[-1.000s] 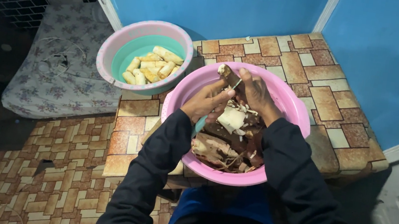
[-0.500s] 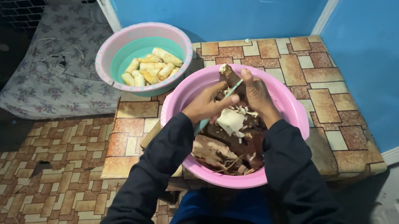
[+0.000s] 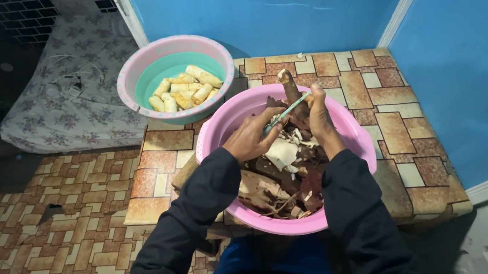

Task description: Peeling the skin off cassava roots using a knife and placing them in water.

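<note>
Both my hands work over a large pink basin (image 3: 224,121) full of brown peels and white scraps (image 3: 276,183). My right hand (image 3: 321,121) grips a brown, partly peeled root (image 3: 290,86) that sticks up toward the far rim. My left hand (image 3: 249,139) holds a knife with a teal handle (image 3: 285,112), its blade laid against the root. Dark sleeves cover both arms.
A smaller pink basin with a teal inside (image 3: 138,74) stands at the left and holds several peeled pale root pieces (image 3: 186,89). Both basins rest on a tiled ledge (image 3: 388,106) in a blue-walled corner. A flowered cloth (image 3: 65,99) lies on the lower floor at the left.
The knife has shifted a little along the root, and my left hand has slid slightly down and left. The basins have not moved.
</note>
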